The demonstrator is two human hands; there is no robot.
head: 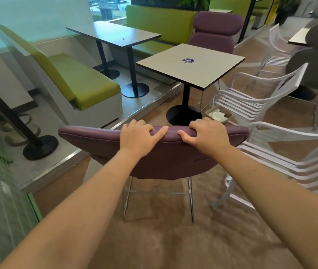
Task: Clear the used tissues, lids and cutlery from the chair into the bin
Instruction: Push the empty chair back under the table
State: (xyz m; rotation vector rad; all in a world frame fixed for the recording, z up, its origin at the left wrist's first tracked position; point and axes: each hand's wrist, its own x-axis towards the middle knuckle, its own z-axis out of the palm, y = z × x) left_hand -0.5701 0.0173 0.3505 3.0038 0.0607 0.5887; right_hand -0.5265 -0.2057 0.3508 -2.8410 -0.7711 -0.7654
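Observation:
A purple padded chair (pixel 99 140) stands in front of me with its back toward me. My left hand (pixel 138 135) and my right hand (pixel 207 135) both grip the top edge of its backrest, fingers curled over the far side. The seat is hidden behind the backrest. Beyond it, on the floor beside the table's black base, sits a small beige bin (pixel 210 111) holding white crumpled tissues (pixel 217 115).
A square table (pixel 208 68) on a black pedestal stands just past the chair, a second purple chair (pixel 215 30) behind it. White slatted chairs (pixel 251 101) crowd the right. Green benches (pixel 80 82) and a long table (pixel 113 33) sit on a raised floor at left.

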